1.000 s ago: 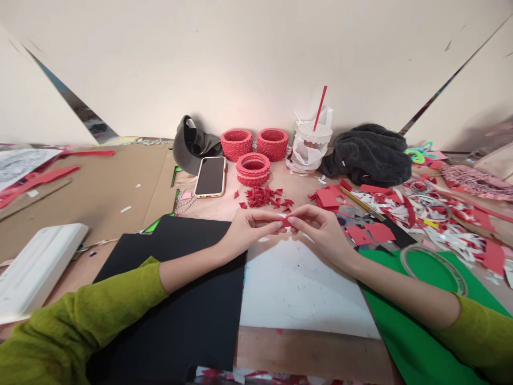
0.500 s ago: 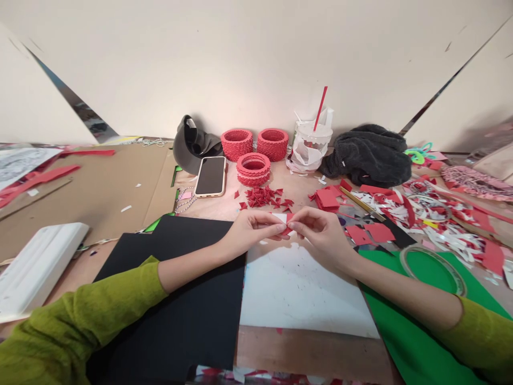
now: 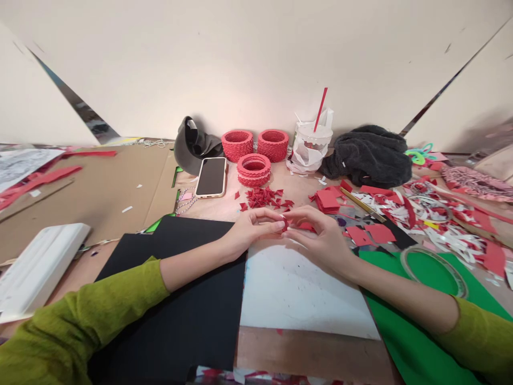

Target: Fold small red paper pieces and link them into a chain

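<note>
Now my left hand (image 3: 252,231) and right hand (image 3: 316,235) have sunk lower, fingers pinching a small red paper piece (image 3: 285,223); folded red triangles (image 3: 264,197) lie just beyond.

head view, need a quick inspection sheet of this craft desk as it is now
surface: white sheet under the hands, black sheet left, green sheet right
job's things: small red paper piece pinched between both hands; pile of folded red triangles behind
clutter: three red rings, phone, plastic cup, paper scraps, tape roll
grippers: left hand and right hand both on the piece
cables: nothing seen
surroundings: plain wall
</note>
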The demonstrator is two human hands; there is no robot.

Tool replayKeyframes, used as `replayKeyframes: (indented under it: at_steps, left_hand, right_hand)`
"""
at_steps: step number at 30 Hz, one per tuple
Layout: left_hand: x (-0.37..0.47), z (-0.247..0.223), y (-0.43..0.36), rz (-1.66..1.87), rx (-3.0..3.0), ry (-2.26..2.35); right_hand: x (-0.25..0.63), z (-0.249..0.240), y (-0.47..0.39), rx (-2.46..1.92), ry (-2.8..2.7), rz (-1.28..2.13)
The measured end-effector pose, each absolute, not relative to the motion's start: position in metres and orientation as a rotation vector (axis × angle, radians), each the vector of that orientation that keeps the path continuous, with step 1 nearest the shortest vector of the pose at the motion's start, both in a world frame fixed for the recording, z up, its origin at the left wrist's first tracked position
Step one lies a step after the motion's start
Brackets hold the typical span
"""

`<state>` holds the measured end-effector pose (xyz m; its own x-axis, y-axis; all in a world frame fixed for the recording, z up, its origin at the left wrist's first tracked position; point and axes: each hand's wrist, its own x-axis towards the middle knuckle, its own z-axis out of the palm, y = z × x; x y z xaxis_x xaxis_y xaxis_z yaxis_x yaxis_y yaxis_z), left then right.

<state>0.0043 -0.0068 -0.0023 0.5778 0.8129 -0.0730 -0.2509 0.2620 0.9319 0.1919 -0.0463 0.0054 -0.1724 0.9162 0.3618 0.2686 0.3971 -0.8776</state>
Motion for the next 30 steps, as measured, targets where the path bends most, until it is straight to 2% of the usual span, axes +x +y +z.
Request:
replayKeyframes:
  at_steps: [21, 30]
  left_hand:
    - [0.0035, -0.0052, -0.0073, 0.754, 1.260, 0.741]
    - [0.0068, -0.0026, -0.0087, 0.799, 1.188, 0.706]
  right_hand:
    - [0.1906, 0.0041, -0.0417, -1.113, -1.582, 0.902]
    - [0.1928, 0.0008, -0.0431, -1.102, -1.657, 0.723]
